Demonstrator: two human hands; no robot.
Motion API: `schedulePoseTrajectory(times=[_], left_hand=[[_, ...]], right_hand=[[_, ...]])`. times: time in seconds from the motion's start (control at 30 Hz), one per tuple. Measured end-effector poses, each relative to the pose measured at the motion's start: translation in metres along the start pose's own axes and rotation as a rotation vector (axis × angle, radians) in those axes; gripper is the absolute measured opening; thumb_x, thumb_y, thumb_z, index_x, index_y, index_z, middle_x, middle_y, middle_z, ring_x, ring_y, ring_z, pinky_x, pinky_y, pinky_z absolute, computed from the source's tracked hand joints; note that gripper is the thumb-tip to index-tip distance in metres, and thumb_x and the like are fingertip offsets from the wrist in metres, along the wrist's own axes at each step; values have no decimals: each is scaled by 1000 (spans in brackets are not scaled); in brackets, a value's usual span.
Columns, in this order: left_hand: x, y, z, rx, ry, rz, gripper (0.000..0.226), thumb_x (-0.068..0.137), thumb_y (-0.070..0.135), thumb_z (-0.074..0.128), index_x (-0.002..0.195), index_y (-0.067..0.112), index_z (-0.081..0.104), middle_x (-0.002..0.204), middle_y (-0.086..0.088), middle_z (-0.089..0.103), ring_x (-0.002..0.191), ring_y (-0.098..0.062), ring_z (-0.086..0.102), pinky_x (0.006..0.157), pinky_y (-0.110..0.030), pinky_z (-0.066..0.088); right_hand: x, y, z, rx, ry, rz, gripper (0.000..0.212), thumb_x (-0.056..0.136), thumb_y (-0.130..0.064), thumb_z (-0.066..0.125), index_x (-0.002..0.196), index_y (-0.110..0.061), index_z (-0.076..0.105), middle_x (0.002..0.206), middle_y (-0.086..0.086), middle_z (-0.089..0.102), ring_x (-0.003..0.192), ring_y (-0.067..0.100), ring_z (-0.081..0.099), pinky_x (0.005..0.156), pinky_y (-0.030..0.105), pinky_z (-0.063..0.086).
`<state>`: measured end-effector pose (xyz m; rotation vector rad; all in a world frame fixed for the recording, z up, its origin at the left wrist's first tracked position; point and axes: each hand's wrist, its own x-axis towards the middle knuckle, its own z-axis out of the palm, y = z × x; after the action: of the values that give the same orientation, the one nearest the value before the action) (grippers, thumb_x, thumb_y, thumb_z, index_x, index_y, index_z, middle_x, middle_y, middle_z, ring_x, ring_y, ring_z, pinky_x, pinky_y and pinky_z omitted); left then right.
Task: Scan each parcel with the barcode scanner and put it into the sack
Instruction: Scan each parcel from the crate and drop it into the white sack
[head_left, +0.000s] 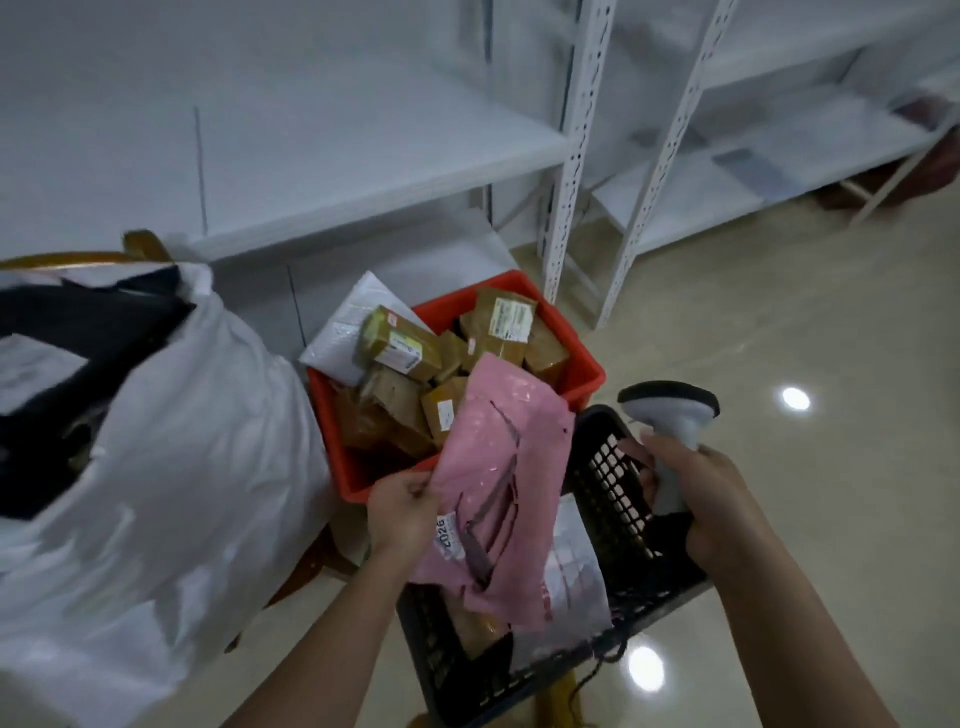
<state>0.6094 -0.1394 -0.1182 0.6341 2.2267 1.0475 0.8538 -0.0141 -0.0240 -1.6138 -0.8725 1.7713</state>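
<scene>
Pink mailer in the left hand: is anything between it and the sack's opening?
Nothing visible blocks it. The left hand holds the pink mailer over the red bin and black basket; the white sack stands open to its left, dark items already inside.

White sack (171, 467) cut off at left edge.

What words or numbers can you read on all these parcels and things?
"2026" reads sideways on the white label of the pink parcel held by the left hand.
Labels on the brown boxes in the red crate: too blurred to read.
Label on the white parcel in the black basket: too blurred.
Barcode scanner in the right hand: no readable text.
</scene>
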Motion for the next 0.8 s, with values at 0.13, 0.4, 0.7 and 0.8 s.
schedulePoseTrajectory(times=[0.13, 0.4, 0.7, 0.8], left_hand=[[2, 54, -36, -33, 72, 308, 20, 87, -2, 64, 96, 11, 76, 83, 7, 64, 72, 0, 65, 68, -13, 51], [-11, 113, -79, -32, 83, 718, 34, 85, -12, 62, 97, 17, 76, 84, 6, 57, 84, 2, 59, 76, -6, 45], [-26, 148, -72, -135, 3, 679, 32, 85, -11, 60, 93, 19, 67, 108, 1, 54, 91, -2, 63, 82, -12, 51], [-30, 157, -55, -575, 122, 312, 49, 83, -4, 69, 120, 18, 47, 118, 2, 54, 96, -6, 67, 77, -18, 54]], right_hand=[[-8, -22, 7, 155, 59, -32, 38, 88, -27, 75, 117, -6, 62, 94, 13, 77, 60, 12, 63, 47, 21, 50], [-14, -32, 26, 451, 51, -32, 48, 101, -46, 48, 137, -14, 51, 128, 4, 57, 109, 16, 58, 78, 21, 50], [-12, -30, 8, 336, 33, 75, 37, 86, 3, 65, 120, -4, 52, 77, 12, 55, 46, 17, 57, 34, 21, 44], [-14, -31, 11, 371, -6, -78, 59, 73, 12, 73, 124, -7, 51, 95, 20, 68, 67, 30, 71, 51, 36, 58]])
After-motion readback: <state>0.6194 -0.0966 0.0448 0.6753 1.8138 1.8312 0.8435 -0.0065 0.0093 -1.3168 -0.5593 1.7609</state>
